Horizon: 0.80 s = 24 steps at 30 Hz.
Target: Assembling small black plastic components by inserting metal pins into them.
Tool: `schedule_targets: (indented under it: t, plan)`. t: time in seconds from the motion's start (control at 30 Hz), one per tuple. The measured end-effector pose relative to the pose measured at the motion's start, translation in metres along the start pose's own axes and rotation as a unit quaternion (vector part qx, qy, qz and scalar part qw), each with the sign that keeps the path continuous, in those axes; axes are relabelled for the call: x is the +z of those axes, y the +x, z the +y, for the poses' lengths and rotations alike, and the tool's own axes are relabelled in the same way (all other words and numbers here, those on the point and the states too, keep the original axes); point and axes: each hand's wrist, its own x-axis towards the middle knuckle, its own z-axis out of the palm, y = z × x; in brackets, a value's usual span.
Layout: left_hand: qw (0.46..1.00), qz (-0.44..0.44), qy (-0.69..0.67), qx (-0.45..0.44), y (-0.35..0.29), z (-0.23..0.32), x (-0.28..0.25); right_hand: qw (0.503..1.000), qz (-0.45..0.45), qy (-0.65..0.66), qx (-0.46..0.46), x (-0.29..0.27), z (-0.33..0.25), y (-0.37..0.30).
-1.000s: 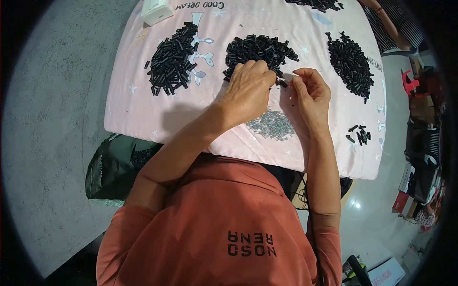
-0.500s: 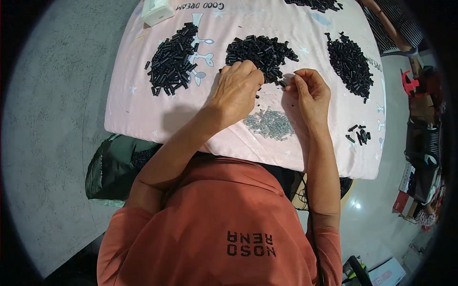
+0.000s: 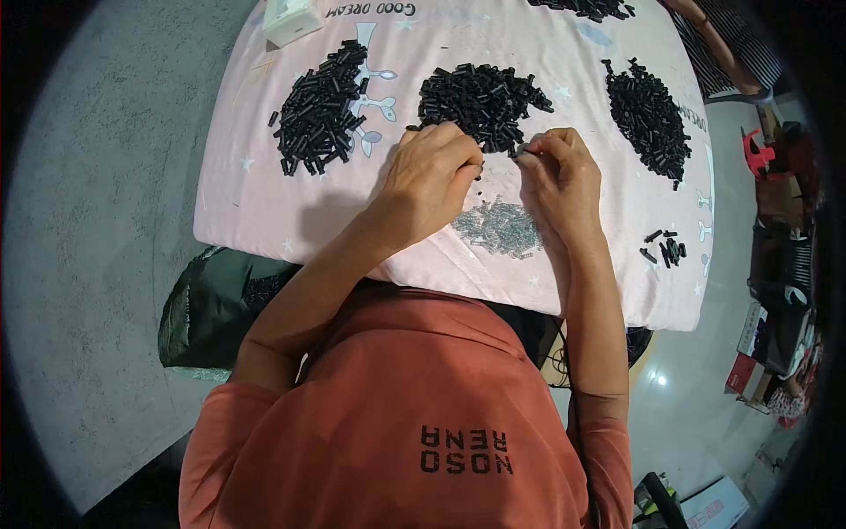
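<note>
My left hand [image 3: 427, 181] rests at the near left edge of the middle pile of small black cylindrical pieces [image 3: 480, 97]. Its thumb and forefinger are pressed together, and what they hold is too small to make out. On the pile's near right side, my right hand [image 3: 567, 181] pinches a small black cylindrical piece [image 3: 520, 153] between thumb and fingers. Between my forearms lies a spread of tiny clear, glassy pieces [image 3: 500, 227], just nearer to me than both hands.
More black pieces form a left pile [image 3: 322, 115], a right pile [image 3: 650, 123] and a far pile [image 3: 586, 7]. Several loose ones [image 3: 665, 249] lie near right. A white box [image 3: 293, 22] stands far left on the pink cloth [image 3: 264, 207]. Another person's arm [image 3: 727, 53] shows far right.
My right hand has moved left and its fingers have closed on the black piece at the pile's edge. My left hand has drawn slightly nearer to me.
</note>
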Motion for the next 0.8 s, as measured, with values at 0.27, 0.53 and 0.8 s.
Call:
schedule_targets:
  t: [0.27, 0.53, 0.8]
  plan:
    - [0.995, -0.061, -0.064, 0.034, -0.024, -0.002, -0.002, 0.923, -0.050, 0.346, 0.161, -0.001, 0.000, -0.001]
    - [0.994, -0.081, -0.011, 0.078, -0.006, 0.008, 0.015, 0.850, -0.107, 0.470, 0.214, -0.008, 0.000, 0.001]
    - [0.982, -0.157, 0.055, 0.088, 0.004, 0.007, 0.015, 0.838, -0.140, 0.484, 0.210, -0.009, 0.005, 0.002]
